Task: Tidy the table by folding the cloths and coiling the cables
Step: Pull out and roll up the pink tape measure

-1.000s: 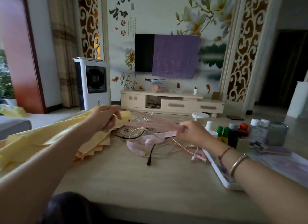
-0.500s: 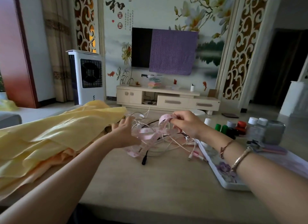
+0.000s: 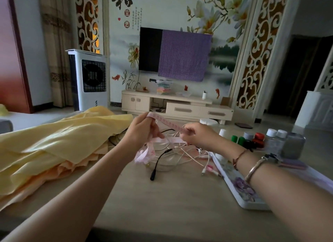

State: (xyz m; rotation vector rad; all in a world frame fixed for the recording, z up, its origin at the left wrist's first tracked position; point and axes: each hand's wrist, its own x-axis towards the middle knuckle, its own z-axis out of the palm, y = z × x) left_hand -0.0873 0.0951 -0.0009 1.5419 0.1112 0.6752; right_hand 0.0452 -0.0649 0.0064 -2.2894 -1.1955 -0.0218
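A pink tape measure [image 3: 166, 122] stretches between my two hands above the table. My left hand [image 3: 142, 132] holds it with a loop over a raised finger, and more loops of it hang below the hand. My right hand [image 3: 196, 135] pinches the tape further along. Under both hands lies a tangle of white cables [image 3: 182, 155] with a black cable [image 3: 158, 167] ending in a plug. A pile of yellow cloths [image 3: 59, 144] covers the left part of the table [image 3: 162, 202].
A white floral tray [image 3: 239, 191] lies at the right under my right forearm. Behind it stand several small bottles and jars [image 3: 259, 139]. A TV cabinet [image 3: 176, 106] and an air cooler [image 3: 90, 79] stand beyond the table.
Both hands dropped to the cable tangle half a second ago, then rose again. The tape is now looped over my left finger and drawn taut to my right hand.
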